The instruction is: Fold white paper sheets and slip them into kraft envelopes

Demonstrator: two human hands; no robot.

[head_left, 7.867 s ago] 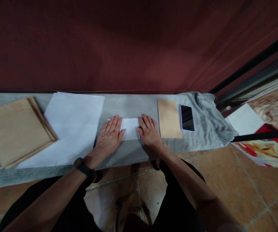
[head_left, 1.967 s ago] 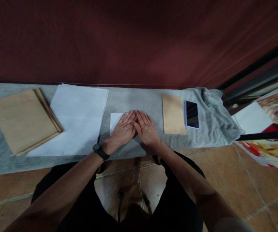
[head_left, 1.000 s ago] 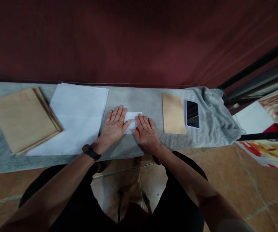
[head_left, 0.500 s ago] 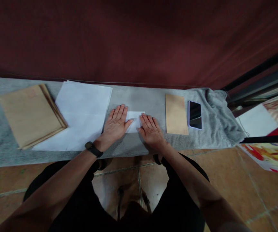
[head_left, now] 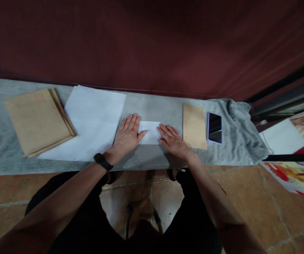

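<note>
A small folded white paper (head_left: 150,133) lies flat on the grey cloth (head_left: 152,106) in front of me. My left hand (head_left: 127,134) rests flat over its left end, fingers stretched out and thumb pointing right across it. At the right end, my right hand (head_left: 173,141) lies flat with the fingers extended, its fingertips at the paper's edge. Neither hand grips anything. Just left of my left hand is a stack of large white sheets (head_left: 93,120). To the right of my right hand lies one brown envelope (head_left: 194,126).
A pile of brown envelopes (head_left: 39,120) overlaps the white sheets on the left. Beyond the single envelope is a phone (head_left: 214,128) in a light purple case. Dark red fabric (head_left: 141,46) rises behind the cloth, which is bunched up at its right end.
My right hand has slid right along the folded paper to its end, uncovering more of it. My left hand keeps its place on the paper. The view has shifted slightly.
</note>
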